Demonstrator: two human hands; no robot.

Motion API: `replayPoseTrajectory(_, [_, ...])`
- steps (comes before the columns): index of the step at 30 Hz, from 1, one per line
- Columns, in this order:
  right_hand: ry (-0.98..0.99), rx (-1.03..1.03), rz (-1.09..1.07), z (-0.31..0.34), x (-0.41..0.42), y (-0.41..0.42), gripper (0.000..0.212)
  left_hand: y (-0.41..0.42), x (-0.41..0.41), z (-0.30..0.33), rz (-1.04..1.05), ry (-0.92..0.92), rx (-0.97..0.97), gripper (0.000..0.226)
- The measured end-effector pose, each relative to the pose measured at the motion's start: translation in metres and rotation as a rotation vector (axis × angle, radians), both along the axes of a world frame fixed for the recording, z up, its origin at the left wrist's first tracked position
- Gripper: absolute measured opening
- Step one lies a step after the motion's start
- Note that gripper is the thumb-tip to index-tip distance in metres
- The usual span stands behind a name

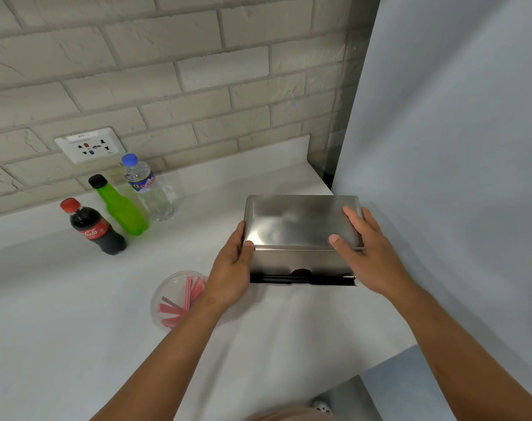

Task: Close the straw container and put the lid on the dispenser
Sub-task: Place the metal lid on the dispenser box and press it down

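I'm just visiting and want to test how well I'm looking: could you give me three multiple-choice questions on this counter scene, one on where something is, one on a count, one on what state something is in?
1. Where is the round container of red straws?
A. On top of the metal dispenser
B. On the counter, by the left hand
C. Behind the bottles

2. How many bottles stand by the wall?
A. Two
B. Three
C. Five

3. What is the metal lid doing?
A. Lying flat on the counter
B. Leaning on the wall
C. Sitting on the dispenser, held at both ends

Answers:
1 B: it sits partly under the left hand.
2 B: cola bottle, green bottle, water bottle.
3 C: left hand and right hand grip its ends atop the dispenser.
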State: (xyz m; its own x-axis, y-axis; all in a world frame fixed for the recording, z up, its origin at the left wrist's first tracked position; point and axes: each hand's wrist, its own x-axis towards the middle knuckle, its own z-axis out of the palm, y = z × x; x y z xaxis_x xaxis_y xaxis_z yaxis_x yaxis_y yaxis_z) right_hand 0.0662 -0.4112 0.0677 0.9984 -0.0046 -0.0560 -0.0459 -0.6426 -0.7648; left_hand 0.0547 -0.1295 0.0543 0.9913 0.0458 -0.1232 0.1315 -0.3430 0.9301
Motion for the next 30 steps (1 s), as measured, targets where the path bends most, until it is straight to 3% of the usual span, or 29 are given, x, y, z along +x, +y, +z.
replayPoseTrajectory(3, [0.009, 0.022, 0.029, 0.004, -0.001, -0.004, 0.081, -0.008, -0.023, 0.002, 0.039, 0.008, -0.042, 0.056])
replayPoseTrajectory(9, [-0.021, 0.023, 0.144, 0.004, -0.004, -0.015, 0.075, -0.020, -0.066, 0.000, 0.097, 0.011, -0.052, 0.053])
replayPoseTrajectory(12, [-0.033, -0.042, 0.147, 0.001, -0.007, -0.015, 0.083, -0.019, -0.070, 0.004, 0.119, -0.011, -0.077, 0.046])
replayPoseTrajectory(14, [-0.145, -0.150, 0.124, -0.002, -0.012, -0.012, 0.083, -0.020, -0.069, 0.007, 0.119, -0.036, -0.074, 0.045])
replayPoseTrajectory(17, [-0.403, -0.280, 0.153, -0.009, -0.021, -0.004, 0.076, -0.025, -0.067, 0.010, 0.122, -0.186, 0.117, 0.050])
replayPoseTrajectory(20, [-0.456, -0.312, 0.195, -0.022, -0.027, 0.002, 0.074, -0.036, -0.063, 0.004, 0.053, -0.279, 0.401, 0.069])
replayPoseTrajectory(22, [-0.497, -0.347, 0.191, -0.030, -0.026, 0.003, 0.072, -0.045, -0.060, 0.000, 0.026, -0.307, 0.514, 0.068])
replayPoseTrajectory(30, [-0.648, -0.352, 0.226, -0.044, 0.013, -0.002, 0.068, -0.051, -0.038, -0.012, 0.086, -0.288, 0.482, 0.063])
